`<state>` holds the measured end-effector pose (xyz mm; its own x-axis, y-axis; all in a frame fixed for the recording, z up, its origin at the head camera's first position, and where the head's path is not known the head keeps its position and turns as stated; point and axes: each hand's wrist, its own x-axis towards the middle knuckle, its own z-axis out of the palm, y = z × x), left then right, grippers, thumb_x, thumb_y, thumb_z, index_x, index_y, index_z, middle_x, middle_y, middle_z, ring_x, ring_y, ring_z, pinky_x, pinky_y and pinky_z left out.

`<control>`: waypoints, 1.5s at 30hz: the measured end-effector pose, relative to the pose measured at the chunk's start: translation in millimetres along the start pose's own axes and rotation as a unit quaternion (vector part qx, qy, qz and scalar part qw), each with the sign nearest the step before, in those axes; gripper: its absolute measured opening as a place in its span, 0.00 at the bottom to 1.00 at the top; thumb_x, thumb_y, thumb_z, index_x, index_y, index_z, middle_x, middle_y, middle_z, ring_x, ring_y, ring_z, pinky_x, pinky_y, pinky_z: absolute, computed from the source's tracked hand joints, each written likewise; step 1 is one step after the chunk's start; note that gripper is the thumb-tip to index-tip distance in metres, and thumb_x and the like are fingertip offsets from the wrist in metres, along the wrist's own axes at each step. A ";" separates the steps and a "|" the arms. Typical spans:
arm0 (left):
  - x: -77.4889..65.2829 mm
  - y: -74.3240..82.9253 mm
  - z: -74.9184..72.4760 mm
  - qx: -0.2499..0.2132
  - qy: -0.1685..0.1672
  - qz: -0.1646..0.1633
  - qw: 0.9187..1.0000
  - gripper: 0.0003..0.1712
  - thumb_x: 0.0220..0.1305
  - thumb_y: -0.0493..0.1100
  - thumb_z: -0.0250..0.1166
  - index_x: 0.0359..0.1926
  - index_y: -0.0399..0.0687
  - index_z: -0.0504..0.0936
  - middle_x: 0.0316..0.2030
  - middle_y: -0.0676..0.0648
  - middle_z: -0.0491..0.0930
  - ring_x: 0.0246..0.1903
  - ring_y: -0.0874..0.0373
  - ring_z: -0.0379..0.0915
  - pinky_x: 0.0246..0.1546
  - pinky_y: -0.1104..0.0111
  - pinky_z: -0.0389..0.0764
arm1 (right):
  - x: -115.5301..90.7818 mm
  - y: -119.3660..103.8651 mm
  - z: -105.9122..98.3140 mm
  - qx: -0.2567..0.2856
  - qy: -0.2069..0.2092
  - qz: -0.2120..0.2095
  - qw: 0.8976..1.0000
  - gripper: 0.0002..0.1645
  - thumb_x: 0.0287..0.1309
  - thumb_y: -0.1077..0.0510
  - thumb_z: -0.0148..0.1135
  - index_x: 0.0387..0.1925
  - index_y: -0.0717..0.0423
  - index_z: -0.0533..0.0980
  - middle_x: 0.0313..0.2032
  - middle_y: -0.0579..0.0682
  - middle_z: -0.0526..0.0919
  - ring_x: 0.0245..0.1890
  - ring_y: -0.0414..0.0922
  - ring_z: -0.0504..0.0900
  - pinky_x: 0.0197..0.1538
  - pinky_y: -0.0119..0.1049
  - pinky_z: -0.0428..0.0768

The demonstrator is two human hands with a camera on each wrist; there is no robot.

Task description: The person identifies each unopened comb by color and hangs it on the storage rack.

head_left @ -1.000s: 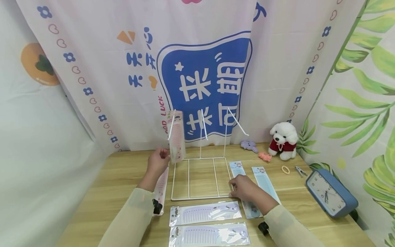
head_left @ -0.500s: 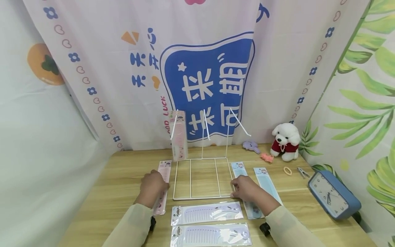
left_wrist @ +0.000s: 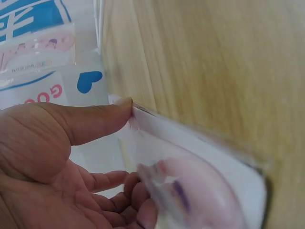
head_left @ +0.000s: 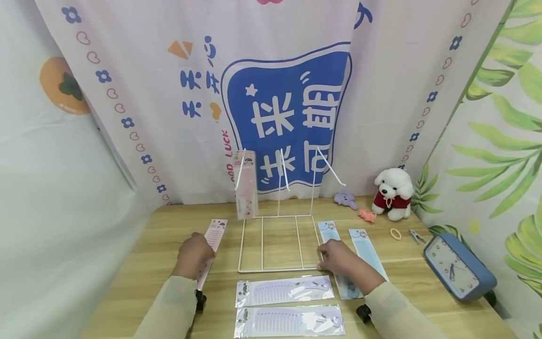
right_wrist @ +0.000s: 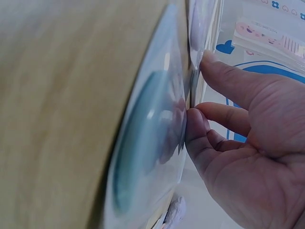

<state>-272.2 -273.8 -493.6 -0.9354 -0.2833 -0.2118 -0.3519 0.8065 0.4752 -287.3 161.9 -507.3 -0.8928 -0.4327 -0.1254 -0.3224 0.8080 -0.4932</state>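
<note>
Left hand is nearly closed, thumb and bent fingers pinching the edge of a pink comb package, which lies left of a white wire rack on the desk. From my remote head view, the package extends ahead of the hand and back beneath it. That forearm reaches in from the lower left, back of the hand upward; the left wrist view shows the thumb stretched to the package edge. The package's long axis slants, its printed header pointing away from the person and slightly right, its other end nearer the sleeve. I see the right hand pinching the rack's near right corner, its forearm passing over a blue comb package.
</note>
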 end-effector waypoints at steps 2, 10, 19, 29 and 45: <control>2.3 -2.0 0.2 -0.017 -0.003 -0.006 1.000 0.42 0.62 0.39 0.76 0.63 0.14 0.63 0.42 0.22 0.78 0.37 0.35 0.80 0.29 0.53 0.87 | 0.0 -0.2 0.3 0.002 0.000 0.003 1.000 0.18 0.65 0.54 0.80 0.29 0.51 0.75 0.22 0.44 0.65 0.22 0.40 0.62 0.29 0.34 0.61; 11.0 -23.0 -4.6 -0.106 0.000 0.001 0.994 0.39 0.64 0.30 0.59 0.72 0.14 0.57 0.55 0.14 0.69 0.43 0.33 0.79 0.36 0.54 0.90 | 0.0 -0.3 1.1 0.003 0.004 -0.004 1.000 0.25 0.64 0.55 0.80 0.25 0.49 0.69 0.19 0.43 0.60 0.20 0.40 0.58 0.28 0.33 0.58; 17.7 -51.3 -34.3 -0.192 -0.017 0.030 0.981 0.32 0.73 0.33 0.50 0.76 0.31 0.63 0.62 0.23 0.75 0.41 0.45 0.81 0.36 0.62 0.85 | 1.5 -2.7 -0.9 0.005 0.002 0.012 1.000 0.17 0.64 0.55 0.80 0.30 0.52 0.77 0.22 0.45 0.65 0.23 0.41 0.62 0.31 0.36 0.61; -4.4 -47.0 -62.8 -0.515 -0.080 0.143 0.841 0.21 0.85 0.31 0.51 0.66 0.61 0.68 0.56 0.55 0.81 0.54 0.61 0.82 0.57 0.67 0.88 | 1.4 -3.3 0.9 0.007 0.001 0.012 1.000 0.22 0.64 0.55 0.80 0.26 0.52 0.72 0.21 0.44 0.62 0.22 0.41 0.59 0.30 0.36 0.59; -42.2 -3.6 -63.9 -0.472 -0.203 0.423 0.746 0.24 0.83 0.25 0.47 0.61 0.61 0.72 0.55 0.55 0.83 0.56 0.61 0.81 0.60 0.67 0.83 | 3.0 1.8 2.8 0.011 0.004 0.012 1.000 0.25 0.64 0.56 0.80 0.25 0.52 0.69 0.20 0.44 0.61 0.22 0.41 0.59 0.29 0.34 0.58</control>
<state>-233.8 -297.9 -431.8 -0.8166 0.4554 0.3547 0.3104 -0.1717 0.9350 -289.7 160.9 -510.9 -0.9030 -0.4093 -0.1305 -0.2936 0.8097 -0.5081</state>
